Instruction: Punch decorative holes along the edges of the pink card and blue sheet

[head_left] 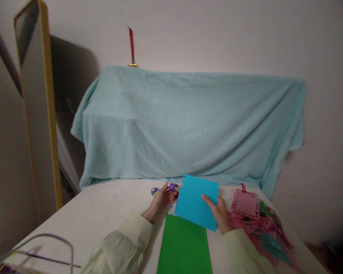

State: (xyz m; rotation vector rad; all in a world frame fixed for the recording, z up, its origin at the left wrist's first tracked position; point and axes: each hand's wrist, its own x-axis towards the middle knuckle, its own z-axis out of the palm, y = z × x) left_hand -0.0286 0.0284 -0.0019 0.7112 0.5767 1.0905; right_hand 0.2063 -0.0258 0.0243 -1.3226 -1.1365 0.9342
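My right hand (220, 216) holds a bright blue sheet of paper (196, 205) by its right edge, tilted up above the white table (103, 213). A few small holes show at the sheet's top left corner. My left hand (161, 201) is closed around a small purple craft punch (173, 187), right beside that corner. A green sheet (184, 245) lies flat on the table between my forearms, partly under the blue one. Both sleeves are pale yellow.
A pile of punched pink, red and green paper scraps (257, 222) lies at the table's right. A small purple object (154, 190) sits behind my left hand. A light blue blanket (188, 125) drapes something at the back. A gold-framed mirror (37, 106) leans at the left; a wire frame (45, 243) is at the near left.
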